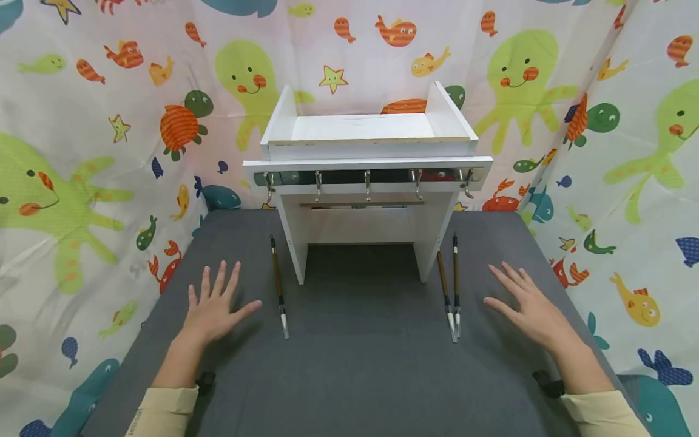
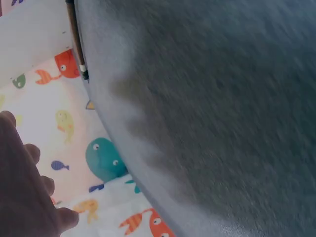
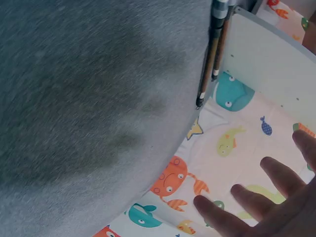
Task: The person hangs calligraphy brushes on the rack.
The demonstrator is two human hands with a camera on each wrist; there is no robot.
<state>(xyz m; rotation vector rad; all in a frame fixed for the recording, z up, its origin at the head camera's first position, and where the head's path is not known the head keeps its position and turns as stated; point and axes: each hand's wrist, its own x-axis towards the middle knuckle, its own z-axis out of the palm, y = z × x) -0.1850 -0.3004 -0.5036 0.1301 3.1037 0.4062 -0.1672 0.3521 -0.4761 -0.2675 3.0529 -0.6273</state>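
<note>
My left hand (image 1: 210,312) is held over the grey table with its fingers spread, holding nothing. Just to its right lies a brush (image 1: 277,279) with a brown handle and a white tip under a clear cap. On the other side my right hand (image 1: 532,309) has its fingers extended and is likewise bare. Two similar brushes lie close together left of it, one slanted (image 1: 444,285) and one straighter (image 1: 456,279), their white tips toward me. In the right wrist view the fingers (image 3: 252,200) appear at the lower right, apart from the brushes (image 3: 210,64).
A white shelf unit (image 1: 360,152) stands at the back centre between the brushes. Several metal hooks (image 1: 368,185) hang from its front rail. The grey tabletop (image 1: 360,364) spreads before it. Curtains (image 1: 82,182) with sea animals enclose the back and sides.
</note>
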